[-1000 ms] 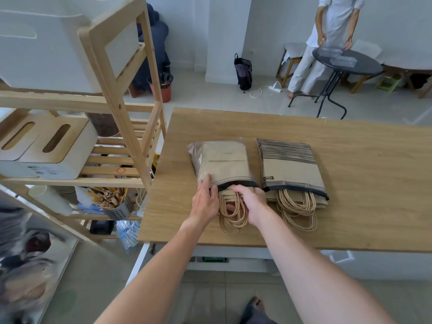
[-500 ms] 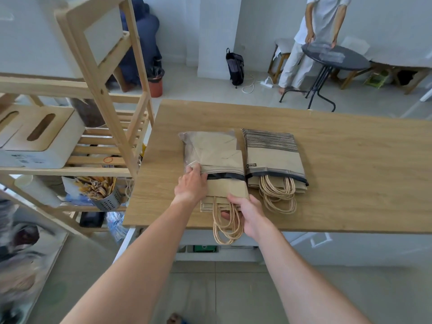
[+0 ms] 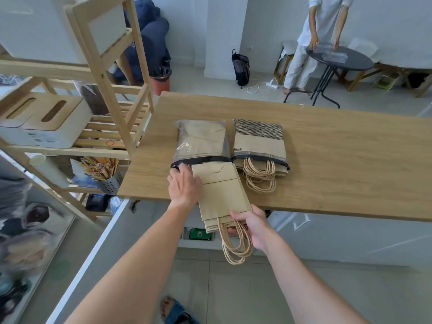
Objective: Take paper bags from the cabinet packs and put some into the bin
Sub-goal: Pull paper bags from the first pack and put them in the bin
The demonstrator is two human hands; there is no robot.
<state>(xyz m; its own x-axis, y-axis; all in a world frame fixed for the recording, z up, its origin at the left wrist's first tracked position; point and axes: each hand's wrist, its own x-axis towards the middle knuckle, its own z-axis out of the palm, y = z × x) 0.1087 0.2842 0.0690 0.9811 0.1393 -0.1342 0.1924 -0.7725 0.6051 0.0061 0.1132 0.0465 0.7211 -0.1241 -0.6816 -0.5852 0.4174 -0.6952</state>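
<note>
Paper bags (image 3: 222, 195) pinched by right fingers (image 3: 238, 216); left fingers (image 3: 184, 173) spread on pack (image 3: 201, 141).

The far ends of the paper bags (image 3: 221, 190) are hidden inside the plastic pack (image 3: 201, 142). The right hand (image 3: 253, 226) has its fingers tucked out of sight beneath the bags. The wooden shelf unit (image 3: 102, 66) is cut off at the left edge, where things are blurred beyond telling.

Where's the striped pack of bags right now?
In the head view the striped pack lies flat on the wooden table, right of the clear pack and touching it, untouched by either hand; its twine handles point toward the near edge.
</note>
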